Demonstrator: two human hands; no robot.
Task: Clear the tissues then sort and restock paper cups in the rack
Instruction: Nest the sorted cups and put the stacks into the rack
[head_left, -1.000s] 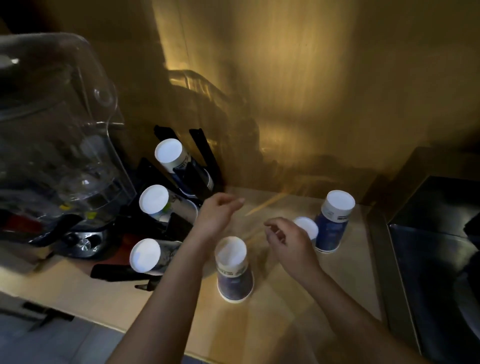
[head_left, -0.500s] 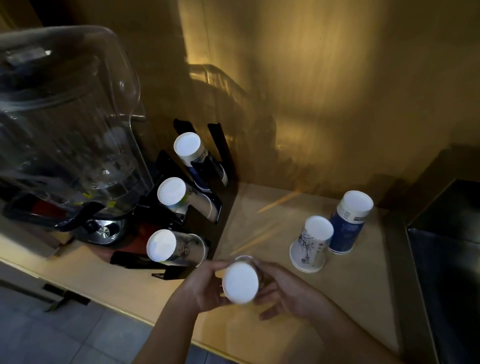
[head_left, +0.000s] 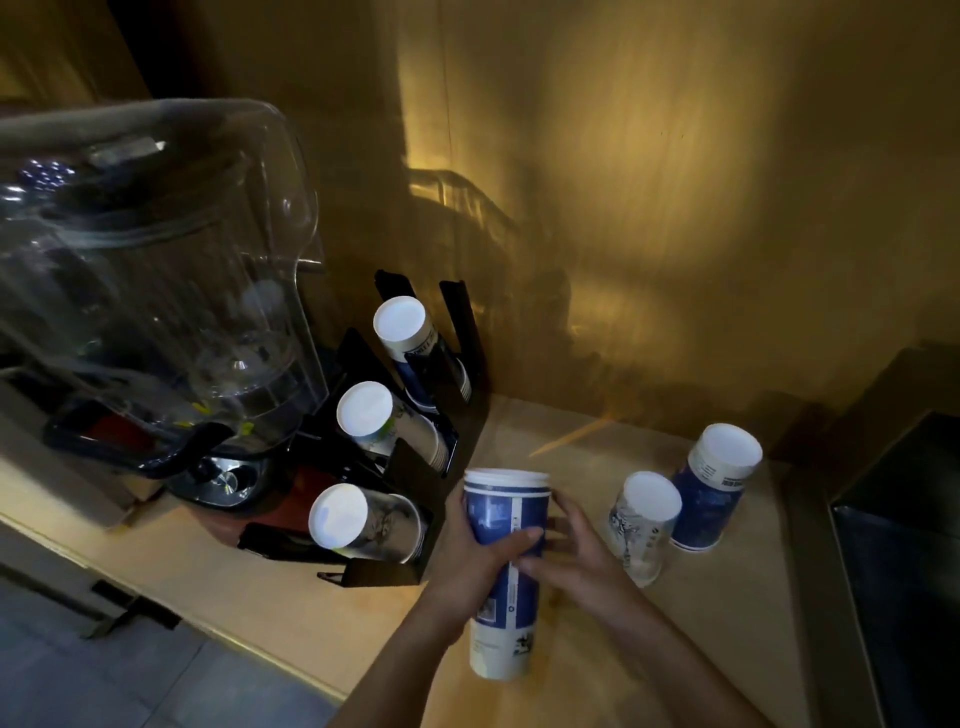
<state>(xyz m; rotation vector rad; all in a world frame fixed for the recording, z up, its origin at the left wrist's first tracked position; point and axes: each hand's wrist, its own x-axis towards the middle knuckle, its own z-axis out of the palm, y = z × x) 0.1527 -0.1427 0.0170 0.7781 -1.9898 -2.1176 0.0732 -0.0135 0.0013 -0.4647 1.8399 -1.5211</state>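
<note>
A stack of blue and white paper cups (head_left: 505, 566) lies lengthwise between both my hands, rims pointing away from me, just right of the black cup rack (head_left: 400, 467). My left hand (head_left: 475, 558) wraps its left side with the thumb across the top. My right hand (head_left: 576, 556) grips its right side. The rack holds three slanted cup stacks: top (head_left: 415, 348), middle (head_left: 387, 423), bottom (head_left: 363, 522). On the wooden counter (head_left: 701, 623) to the right stand two upside-down stacks, a pale printed one (head_left: 641, 525) and a blue one (head_left: 714, 486).
A clear-jar blender (head_left: 156, 291) stands left of the rack on the counter. A golden wall rises behind. A dark sink or bin (head_left: 904, 545) borders the counter on the right. Grey tiled floor shows below the counter's front edge at lower left.
Both hands took the cup stack off the counter, turned it from bottom-up to rims pointing away, and brought it beside the rack. The view shifted closer and left.
</note>
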